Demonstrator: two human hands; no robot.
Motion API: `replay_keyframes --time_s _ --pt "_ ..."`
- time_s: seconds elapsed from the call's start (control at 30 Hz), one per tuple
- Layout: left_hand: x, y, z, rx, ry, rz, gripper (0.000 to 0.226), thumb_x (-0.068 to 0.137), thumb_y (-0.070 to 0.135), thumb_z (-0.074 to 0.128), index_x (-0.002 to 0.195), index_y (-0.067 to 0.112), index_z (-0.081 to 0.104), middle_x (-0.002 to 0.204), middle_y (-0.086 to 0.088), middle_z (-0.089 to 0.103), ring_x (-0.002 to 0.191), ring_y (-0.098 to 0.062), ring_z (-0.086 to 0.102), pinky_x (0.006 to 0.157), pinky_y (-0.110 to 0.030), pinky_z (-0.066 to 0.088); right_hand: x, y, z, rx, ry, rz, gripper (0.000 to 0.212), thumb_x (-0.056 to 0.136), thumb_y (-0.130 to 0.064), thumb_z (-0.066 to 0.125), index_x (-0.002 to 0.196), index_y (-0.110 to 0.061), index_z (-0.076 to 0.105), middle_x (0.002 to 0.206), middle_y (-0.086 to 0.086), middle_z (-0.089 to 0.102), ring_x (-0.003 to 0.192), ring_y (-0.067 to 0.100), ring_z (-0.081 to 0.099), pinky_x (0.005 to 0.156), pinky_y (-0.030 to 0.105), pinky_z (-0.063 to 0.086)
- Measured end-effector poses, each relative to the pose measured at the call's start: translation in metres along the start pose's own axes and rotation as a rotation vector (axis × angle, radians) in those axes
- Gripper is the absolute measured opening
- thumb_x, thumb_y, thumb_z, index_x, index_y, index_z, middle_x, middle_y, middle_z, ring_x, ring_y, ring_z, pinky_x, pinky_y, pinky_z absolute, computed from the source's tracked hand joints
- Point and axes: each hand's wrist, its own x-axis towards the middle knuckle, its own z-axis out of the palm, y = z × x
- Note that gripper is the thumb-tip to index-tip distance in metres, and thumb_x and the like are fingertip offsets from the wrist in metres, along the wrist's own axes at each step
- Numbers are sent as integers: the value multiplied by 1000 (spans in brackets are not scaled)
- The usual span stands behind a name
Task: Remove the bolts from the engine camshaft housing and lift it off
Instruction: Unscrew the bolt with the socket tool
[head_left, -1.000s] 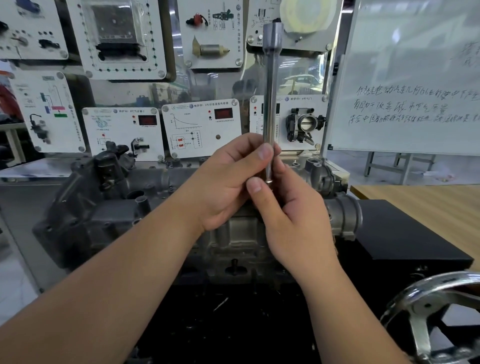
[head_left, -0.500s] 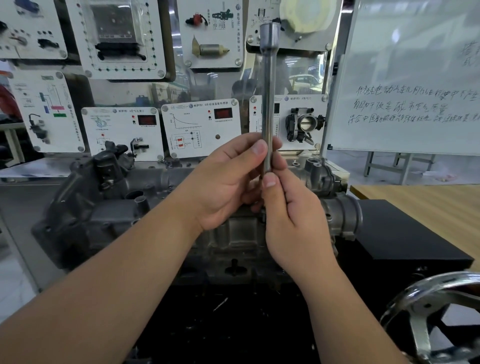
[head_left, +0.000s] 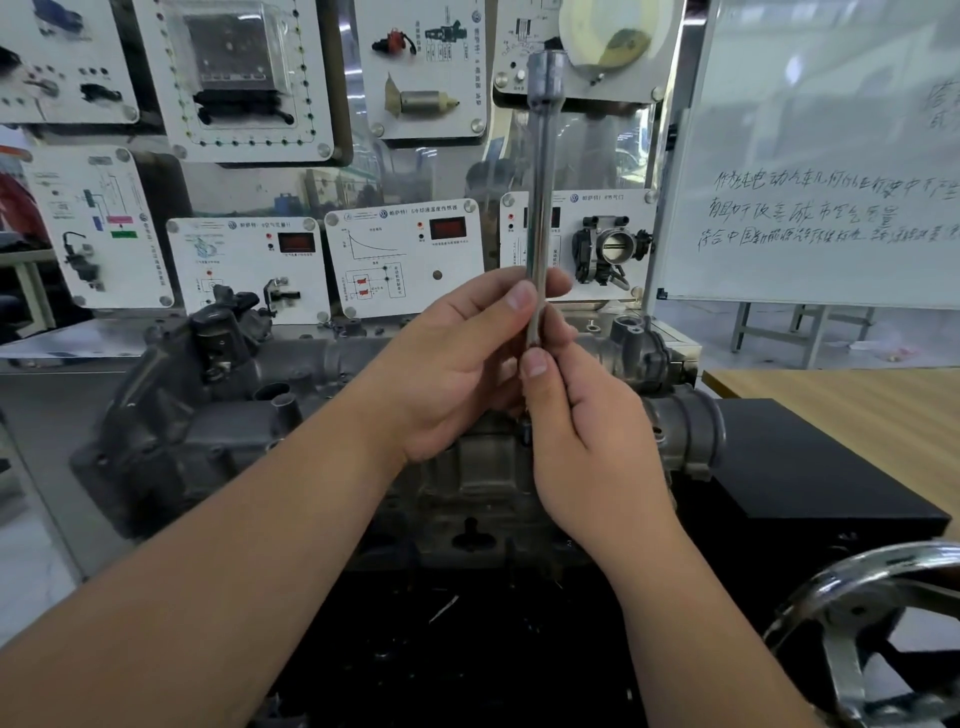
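A long steel extension bar stands upright, its socket end at the top. My left hand pinches the bar's lower part between thumb and fingers. My right hand grips the bar's bottom end just below, thumb pressed against the shaft. Both hands hover over the grey engine camshaft housing, which spans the stand below them. Its middle is hidden behind my hands. No bolts can be made out.
A grey intake pipe juts from the engine's right end beside a black box. A chrome handwheel sits at bottom right. Display panels and a whiteboard stand behind; a wooden table lies right.
The bar's top has drifted slightly left. My right thumb slid up along the shaft toward my left thumb; both hands keep their hold.
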Motion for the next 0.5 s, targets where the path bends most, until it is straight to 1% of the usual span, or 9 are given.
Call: replay_keyframes --time_s 0.07,0.1,0.13,0.2,0.27,0.3,0.37,0.43,0.5 --pt "0 1 2 1 27 -11 25 91 32 54 84 33 79 78 7 70 86 -17 57 73 -35 41 0 0 1 10 6 1 48 98 -53 34 128 -27 61 94 -18 68 84 6 64 70 32 48" --pt "0 1 3 -11 46 -3 23 90 30 56 81 31 78 77 6 69 84 -17 57 74 -35 42 0 0 1 17 12 1 48 97 -56 36 131 -30 59 98 -20 69 90 6 66 74 34 52" --pt "1 0 3 -27 61 10 21 88 26 58 80 27 77 76 4 69 82 -16 58 76 -36 45 0 0 2 16 17 3 49 95 -60 39 132 -33 57 96 -26 68 91 5 65 75 35 53" --pt "0 -1 2 -50 56 45 12 87 18 59 84 17 70 75 1 68 78 -14 62 80 -32 50 0 0 4 14 37 8 50 91 -63 45 131 -35 56 91 -31 64 89 2 63 72 33 51" --pt "-1 -2 2 -52 38 68 7 88 15 57 88 14 65 74 1 68 74 -12 65 77 -30 52 -1 1 4 30 66 -4 43 92 -57 48 126 -33 60 87 -29 65 88 1 63 70 29 49" --pt "-1 -2 1 -56 38 65 10 88 15 57 88 15 67 75 1 69 73 -12 65 77 -30 52 -1 1 4 29 70 -10 40 94 -56 48 123 -34 61 85 -28 65 86 0 63 68 26 48" --pt "0 -1 0 -70 34 58 22 91 20 54 86 21 76 80 1 71 78 -13 66 81 -32 51 -1 1 2 25 57 -19 33 95 -56 44 113 -35 63 80 -27 64 79 -1 62 62 22 42" --pt "0 -1 0 -67 8 48 31 96 27 48 94 27 79 87 1 72 89 -17 63 90 -39 46 0 0 1 48 35 -19 29 96 -53 43 102 -34 63 77 -25 63 72 0 61 60 23 40" --pt "0 -1 -1 -54 0 31 34 98 28 46 99 30 80 88 3 73 96 -23 58 96 -48 35 0 -1 -1 85 17 -15 27 98 -48 45 105 -32 65 84 -23 66 73 2 63 62 31 48"
